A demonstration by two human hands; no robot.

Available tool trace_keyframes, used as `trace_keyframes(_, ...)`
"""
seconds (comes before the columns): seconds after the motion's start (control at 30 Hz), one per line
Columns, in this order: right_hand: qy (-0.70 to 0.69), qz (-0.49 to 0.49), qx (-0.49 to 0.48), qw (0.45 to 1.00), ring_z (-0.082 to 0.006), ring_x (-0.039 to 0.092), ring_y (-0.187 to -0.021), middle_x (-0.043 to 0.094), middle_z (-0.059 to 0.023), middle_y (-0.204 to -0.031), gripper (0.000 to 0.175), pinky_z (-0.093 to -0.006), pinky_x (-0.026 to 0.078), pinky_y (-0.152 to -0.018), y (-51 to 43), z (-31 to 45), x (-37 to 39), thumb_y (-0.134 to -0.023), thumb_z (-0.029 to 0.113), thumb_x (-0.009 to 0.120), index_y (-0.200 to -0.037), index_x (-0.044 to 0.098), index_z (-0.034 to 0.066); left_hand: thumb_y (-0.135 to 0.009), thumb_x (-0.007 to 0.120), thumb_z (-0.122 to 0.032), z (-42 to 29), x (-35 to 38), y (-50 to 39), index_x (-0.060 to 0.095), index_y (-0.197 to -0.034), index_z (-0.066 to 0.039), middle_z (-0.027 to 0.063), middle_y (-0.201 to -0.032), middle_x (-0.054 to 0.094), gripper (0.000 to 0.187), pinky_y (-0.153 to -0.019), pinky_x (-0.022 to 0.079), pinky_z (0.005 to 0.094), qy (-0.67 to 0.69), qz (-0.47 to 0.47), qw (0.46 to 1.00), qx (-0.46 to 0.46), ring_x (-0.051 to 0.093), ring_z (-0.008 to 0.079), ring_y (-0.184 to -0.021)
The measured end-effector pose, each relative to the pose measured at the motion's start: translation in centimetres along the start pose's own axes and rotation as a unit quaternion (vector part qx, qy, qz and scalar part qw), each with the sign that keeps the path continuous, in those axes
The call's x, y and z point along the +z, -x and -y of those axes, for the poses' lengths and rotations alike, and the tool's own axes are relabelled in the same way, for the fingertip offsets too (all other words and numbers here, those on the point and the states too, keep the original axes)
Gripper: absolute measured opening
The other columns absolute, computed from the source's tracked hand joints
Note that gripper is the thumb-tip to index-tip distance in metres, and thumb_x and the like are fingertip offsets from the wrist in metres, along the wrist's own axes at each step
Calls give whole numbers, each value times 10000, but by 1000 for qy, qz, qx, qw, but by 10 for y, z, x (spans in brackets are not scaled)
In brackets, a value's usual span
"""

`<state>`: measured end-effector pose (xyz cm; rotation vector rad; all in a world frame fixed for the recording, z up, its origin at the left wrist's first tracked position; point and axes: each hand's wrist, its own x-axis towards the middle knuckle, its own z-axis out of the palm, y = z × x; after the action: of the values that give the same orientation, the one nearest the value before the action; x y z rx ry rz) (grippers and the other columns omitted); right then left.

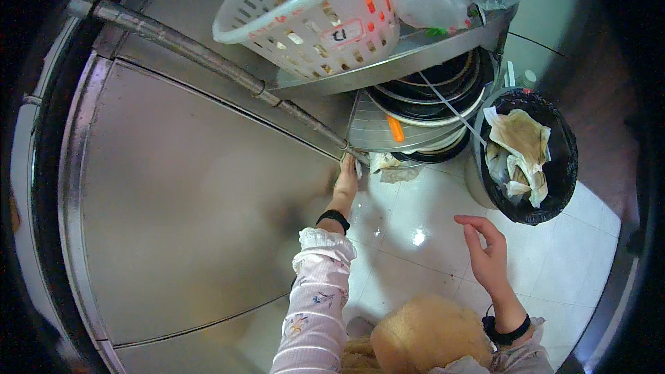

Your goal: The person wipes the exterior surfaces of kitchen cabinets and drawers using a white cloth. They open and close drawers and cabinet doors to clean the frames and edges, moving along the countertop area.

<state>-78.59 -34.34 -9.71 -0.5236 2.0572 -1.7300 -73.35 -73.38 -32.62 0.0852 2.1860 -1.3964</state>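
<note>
My left hand [347, 182] reaches forward to the far edge of a large stainless steel panel [197, 202], near the lower end of a metal pipe [223, 70]. A bit of white cloth or paper [358, 167] shows beside its fingers; most of it is hidden, so the grip is unclear. My right hand [488, 254] hovers over the white tiled floor [415, 223], fingers curled and apart, holding nothing. Both wrists wear black bands.
A bin [480, 182] lined with a black bag holds soiled paper. Left of it, a rack carries stacked pans [441, 88] and an orange handle [396, 129]. Above, a white perforated basket [311, 31] and a plastic bag [431, 5] rest on a metal shelf [384, 70].
</note>
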Motion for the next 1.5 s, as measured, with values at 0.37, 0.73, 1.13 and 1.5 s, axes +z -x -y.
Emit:
trace_keyframes(0.37, -28, 21, 54, 998, -154, 631, -964, 698, -80, -1022, 190, -278, 464, -865, -1, -16, 12, -951, 131, 551, -1050, 673, 26, -855, 577, -165, 81, -99, 140, 473, -1272, 116, 281, -1268, 538, 514, -1062, 362, 464, 489, -217, 812, -233, 522, 397, -1192)
trace_keyframes(0.73, -6, 67, 43, 997, -170, 647, -962, 705, -87, -1008, 182, -283, 475, -851, -10, -8, 37, -946, 133, 555, -1031, 686, 38, -933, 552, -61, 243, -171, 119, 491, -1202, 73, 184, -1231, 528, 307, -964, 398, 362, 450, -636, 392, -489, 521, 288, -1105)
trace_keyframes(1.13, -14, 51, 44, 998, -122, 595, -931, 682, -64, -1010, 195, -260, 444, -846, -8, -35, 34, -965, 124, 525, -1044, 666, 13, -902, 612, -89, 177, -145, 69, 569, -1080, 73, 226, -1059, 610, 244, -854, 455, 414, 537, -569, 353, -512, 599, 365, -969)
trace_keyframes(1.5, 49, 52, 26, 997, -139, 634, -780, 708, -80, -962, 200, -271, 479, -657, -7, -7, 38, -947, 180, 562, -1044, 688, 58, -831, 610, -9, 91, -126, 77, 605, -1130, -19, 196, -1061, 647, 299, -849, 478, 402, 764, -360, 325, -425, 619, 381, -1007)
